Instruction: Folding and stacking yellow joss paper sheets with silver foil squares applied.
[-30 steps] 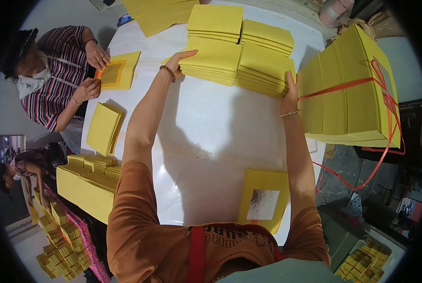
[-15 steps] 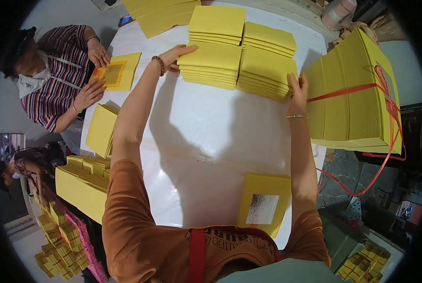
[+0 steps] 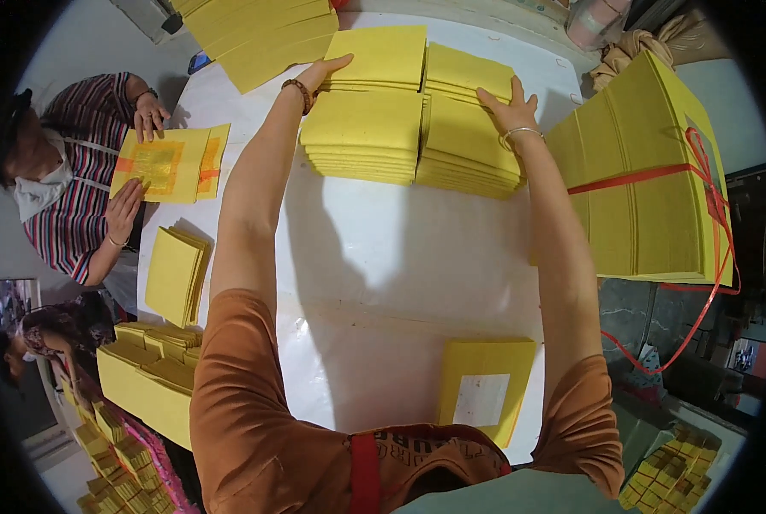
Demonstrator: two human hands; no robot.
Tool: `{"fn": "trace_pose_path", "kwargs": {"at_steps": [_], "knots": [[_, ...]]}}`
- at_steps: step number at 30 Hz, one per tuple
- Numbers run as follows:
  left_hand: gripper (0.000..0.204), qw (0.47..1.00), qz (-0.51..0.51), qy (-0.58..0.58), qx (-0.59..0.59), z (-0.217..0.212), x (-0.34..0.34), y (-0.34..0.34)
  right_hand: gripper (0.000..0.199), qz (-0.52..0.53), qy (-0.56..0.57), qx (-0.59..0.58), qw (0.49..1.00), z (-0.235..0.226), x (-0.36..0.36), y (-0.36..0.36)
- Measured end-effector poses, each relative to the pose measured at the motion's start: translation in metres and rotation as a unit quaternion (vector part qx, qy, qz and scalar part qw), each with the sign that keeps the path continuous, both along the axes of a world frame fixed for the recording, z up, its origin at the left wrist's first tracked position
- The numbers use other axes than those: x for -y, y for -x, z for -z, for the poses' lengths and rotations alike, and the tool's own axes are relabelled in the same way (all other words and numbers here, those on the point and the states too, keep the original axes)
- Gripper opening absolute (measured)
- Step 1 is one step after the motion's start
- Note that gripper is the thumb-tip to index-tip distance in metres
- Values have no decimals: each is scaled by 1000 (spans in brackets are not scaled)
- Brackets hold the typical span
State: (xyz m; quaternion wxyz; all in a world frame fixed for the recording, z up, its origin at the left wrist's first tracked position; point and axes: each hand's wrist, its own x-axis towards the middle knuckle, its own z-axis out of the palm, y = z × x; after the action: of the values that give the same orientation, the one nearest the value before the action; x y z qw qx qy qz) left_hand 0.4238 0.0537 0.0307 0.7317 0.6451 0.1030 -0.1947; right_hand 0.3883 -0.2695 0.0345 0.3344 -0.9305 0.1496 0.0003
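Four blocks of stacked yellow paper sit together at the far side of the table. My left hand (image 3: 321, 74) is at the left edge of the back left paper stack (image 3: 376, 53), one digit stretched over its top and the other fingers partly hidden. My right hand (image 3: 510, 107) spreads its fingers at the right edge of the back right paper stack (image 3: 464, 67). Nearer to me lie the front left paper stack (image 3: 362, 120) and the front right paper stack (image 3: 464, 137), their sides showing many layers.
A large yellow bundle (image 3: 631, 206) tied with red string (image 3: 631, 178) stands at right. Near me lies a yellow pile with a pale rectangle (image 3: 483, 399). At left, a co-worker (image 3: 74, 197) handles yellow sheets (image 3: 162, 163); small stacks (image 3: 176, 274) and a fan of sheets (image 3: 254, 34) lie nearby.
Both hands have moved farther away, from the front stacks to the back ones. My right hand's fingers have spread. The co-worker's sheets and hands have shifted.
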Motion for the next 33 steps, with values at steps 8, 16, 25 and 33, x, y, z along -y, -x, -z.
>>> {"fn": "trace_pose_path", "kwargs": {"at_steps": [8,16,25,33], "knots": [[43,994,-27,18,103,41,1,-11,104,-33,-140,64,988,30,19,-19],[42,999,18,46,-13,14,5,4,104,-30,-119,85,989,32,21,-17],[74,998,-44,-20,-30,22,-29,11,112,0,-133,81,988,-5,4,-5],[63,974,-199,-103,41,-16,-38,53,84,-150,-87,279,945,-43,-22,90]]}}
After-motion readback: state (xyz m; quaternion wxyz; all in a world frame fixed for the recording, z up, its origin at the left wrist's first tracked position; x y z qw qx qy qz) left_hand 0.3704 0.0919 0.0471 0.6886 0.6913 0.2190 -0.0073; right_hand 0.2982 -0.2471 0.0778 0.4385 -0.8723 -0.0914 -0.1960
